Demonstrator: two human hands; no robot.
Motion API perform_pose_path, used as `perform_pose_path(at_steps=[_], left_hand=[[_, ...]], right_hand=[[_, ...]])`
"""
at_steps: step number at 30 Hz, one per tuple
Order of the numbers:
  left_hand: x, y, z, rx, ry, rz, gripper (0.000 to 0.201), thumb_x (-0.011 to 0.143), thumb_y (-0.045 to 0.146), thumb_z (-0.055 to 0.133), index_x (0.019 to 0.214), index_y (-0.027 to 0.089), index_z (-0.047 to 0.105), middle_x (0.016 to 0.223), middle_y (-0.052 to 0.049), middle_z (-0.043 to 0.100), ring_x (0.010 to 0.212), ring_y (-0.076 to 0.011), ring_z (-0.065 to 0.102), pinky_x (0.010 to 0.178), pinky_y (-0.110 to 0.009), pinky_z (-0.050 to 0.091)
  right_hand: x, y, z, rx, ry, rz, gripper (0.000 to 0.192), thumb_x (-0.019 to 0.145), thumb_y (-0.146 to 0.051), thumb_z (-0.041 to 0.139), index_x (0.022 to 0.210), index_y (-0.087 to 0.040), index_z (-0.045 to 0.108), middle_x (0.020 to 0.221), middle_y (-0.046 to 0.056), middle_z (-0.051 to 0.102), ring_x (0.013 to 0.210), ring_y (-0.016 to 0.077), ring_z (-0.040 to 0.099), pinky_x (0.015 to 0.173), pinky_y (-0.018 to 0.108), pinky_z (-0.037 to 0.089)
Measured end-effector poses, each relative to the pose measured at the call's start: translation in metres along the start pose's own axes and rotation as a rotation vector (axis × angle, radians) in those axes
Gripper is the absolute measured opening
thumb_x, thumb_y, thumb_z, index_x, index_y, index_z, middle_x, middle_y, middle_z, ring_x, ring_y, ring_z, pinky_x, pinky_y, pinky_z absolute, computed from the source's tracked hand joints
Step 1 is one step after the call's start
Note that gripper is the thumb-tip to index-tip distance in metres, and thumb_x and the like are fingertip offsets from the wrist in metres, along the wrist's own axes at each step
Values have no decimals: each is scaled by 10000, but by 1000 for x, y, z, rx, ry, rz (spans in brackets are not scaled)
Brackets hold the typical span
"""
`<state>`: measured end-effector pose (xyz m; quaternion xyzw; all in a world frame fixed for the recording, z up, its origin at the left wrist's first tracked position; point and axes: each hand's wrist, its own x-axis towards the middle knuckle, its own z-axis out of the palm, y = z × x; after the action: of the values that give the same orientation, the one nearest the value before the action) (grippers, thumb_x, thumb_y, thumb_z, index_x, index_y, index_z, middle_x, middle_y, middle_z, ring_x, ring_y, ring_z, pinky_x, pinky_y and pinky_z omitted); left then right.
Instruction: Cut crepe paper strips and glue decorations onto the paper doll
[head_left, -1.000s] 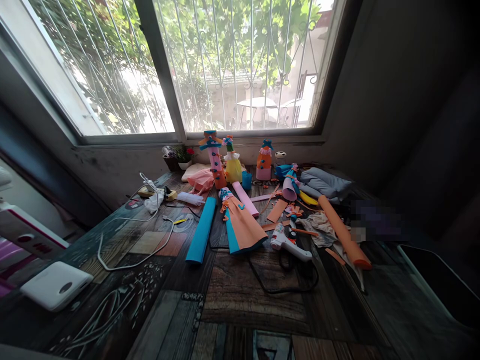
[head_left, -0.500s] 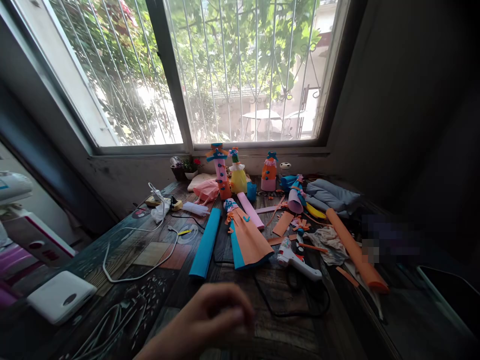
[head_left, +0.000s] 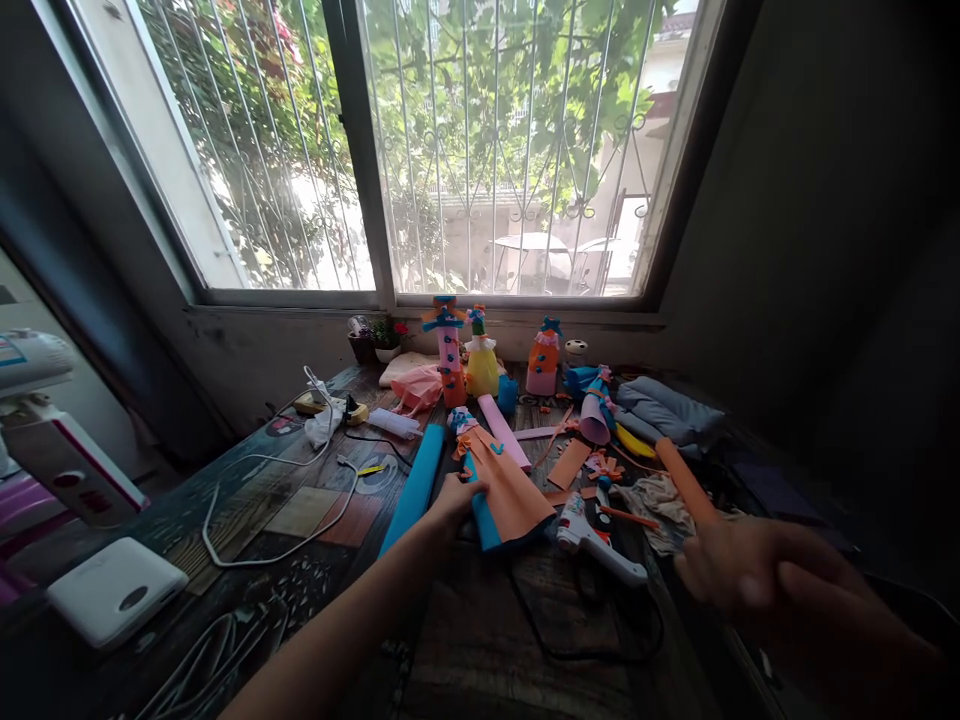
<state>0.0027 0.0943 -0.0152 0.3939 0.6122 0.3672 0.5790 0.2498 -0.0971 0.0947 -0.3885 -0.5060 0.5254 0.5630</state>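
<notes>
Over at the left edge of the table (head_left: pixel 225 520) lies a white power bank (head_left: pixel 112 592), with a loose white cable (head_left: pixel 277 545) curling across the patterned top beyond it. Next comes a blue paper roll (head_left: pixel 415 487), lying lengthwise toward the window. The left hand (head_left: pixel 457 497) reaches out over the table just beside that roll, and its fingertips (head_left: pixel 474 490) rest on the near left edge of the paper doll (head_left: pixel 504 480), the orange and blue dress-shaped one lying flat at the middle of the table with its head toward the window. The fingers are loosely bent and slightly apart, touching the paper rather than gripping it, as far as can be seen. Just right of the doll lies a white glue gun (head_left: pixel 596 535) with its black cord looping toward the near edge. Behind stand several finished paper figures (head_left: pixel 480 350) on the sill side. Farther right the right hand (head_left: pixel 750 570) hovers low and blurred, near an orange roll (head_left: pixel 686 482); its fingers point left, partly extended, holding nothing that can be made out
</notes>
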Motion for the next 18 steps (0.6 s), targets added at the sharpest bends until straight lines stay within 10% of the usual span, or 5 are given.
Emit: perform_pose_path(at_steps=[10, 18], left_hand=[[-27, -1, 0, -266, -72, 41, 152, 876, 190, 520, 1006, 111, 523, 849, -34, 589, 680, -126, 588, 587, -263, 508], [-48, -4, -15, -295, -139, 393, 333, 683, 328, 707, 896, 145, 528, 896, -41, 598, 801, -181, 596, 671, -253, 485]], right_hand=[[53, 27, 29, 161, -40, 248, 264, 670, -412, 723, 586, -169, 659, 416, -61, 370, 396, 66, 305, 422, 221, 208], [117, 34, 29, 155, 85, 271, 164, 661, -314, 711, 747, -175, 697, 659, 10, 578, 558, 111, 490, 488, 224, 376]])
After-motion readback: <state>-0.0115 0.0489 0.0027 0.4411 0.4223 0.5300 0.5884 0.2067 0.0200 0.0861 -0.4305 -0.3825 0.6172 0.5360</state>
